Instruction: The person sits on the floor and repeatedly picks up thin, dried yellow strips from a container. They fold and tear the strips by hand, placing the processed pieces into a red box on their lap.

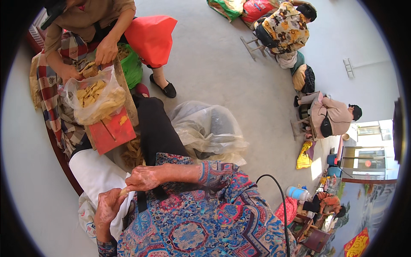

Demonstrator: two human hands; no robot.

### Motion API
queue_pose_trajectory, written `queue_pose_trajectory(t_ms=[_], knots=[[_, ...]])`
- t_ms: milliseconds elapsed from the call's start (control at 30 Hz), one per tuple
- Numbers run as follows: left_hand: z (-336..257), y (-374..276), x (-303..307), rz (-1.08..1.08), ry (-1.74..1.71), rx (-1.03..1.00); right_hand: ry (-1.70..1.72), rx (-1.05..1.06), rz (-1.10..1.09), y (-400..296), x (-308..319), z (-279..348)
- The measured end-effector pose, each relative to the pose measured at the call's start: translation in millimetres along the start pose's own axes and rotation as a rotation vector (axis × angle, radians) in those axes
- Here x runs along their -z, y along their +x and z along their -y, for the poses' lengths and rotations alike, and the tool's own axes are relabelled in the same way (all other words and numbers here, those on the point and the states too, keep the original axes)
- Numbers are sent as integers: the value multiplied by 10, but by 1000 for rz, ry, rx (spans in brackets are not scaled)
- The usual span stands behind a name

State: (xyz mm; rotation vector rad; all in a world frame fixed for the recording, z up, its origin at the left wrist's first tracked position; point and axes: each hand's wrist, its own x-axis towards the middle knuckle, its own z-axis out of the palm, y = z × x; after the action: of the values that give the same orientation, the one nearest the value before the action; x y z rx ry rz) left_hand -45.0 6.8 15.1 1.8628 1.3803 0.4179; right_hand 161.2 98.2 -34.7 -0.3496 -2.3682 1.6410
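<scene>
My left hand (pixel 108 205) and my right hand (pixel 145 178) meet over my lap. Between their fingers they pinch a small pale yellow strip (pixel 123 192), mostly hidden by the fingers. A white cloth (pixel 96 172) covers one of my legs beneath them. Beyond my hands, a wooden board (pixel 128 99) carries a red sheet (pixel 112 136) with a thin dark stick lying on it. On the board a clear plastic bag (pixel 86 117) stands open with yellow flat pieces (pixel 93 93) inside. More yellowish strips (pixel 132 152) lie low beside my dark trouser leg.
Across the board, a co-worker's hands (pixel 107 50) handle yellow pieces near a green bag (pixel 132 70). A large clear plastic bag (pixel 208 128) stands on the floor by my leg. Other people sit on low stools (pixel 253 45) farther right. A black cable (pixel 284 205) curves beside me.
</scene>
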Motion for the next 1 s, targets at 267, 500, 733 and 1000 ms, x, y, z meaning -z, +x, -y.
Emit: queue_pose_trajectory(t_ms=[267,500,733,1000], knots=[[386,-486,410,-91,-307,185,42,71,-124,177,-42,86],[282,-457,359,-673,-1564,-62,41,163,-321,517,-70,355],[-23,36,47,-512,-189,3,108,99,-367,383,-124,194],[-17,211,-151,-408,61,-135,256,6,-362,179,-208,31]])
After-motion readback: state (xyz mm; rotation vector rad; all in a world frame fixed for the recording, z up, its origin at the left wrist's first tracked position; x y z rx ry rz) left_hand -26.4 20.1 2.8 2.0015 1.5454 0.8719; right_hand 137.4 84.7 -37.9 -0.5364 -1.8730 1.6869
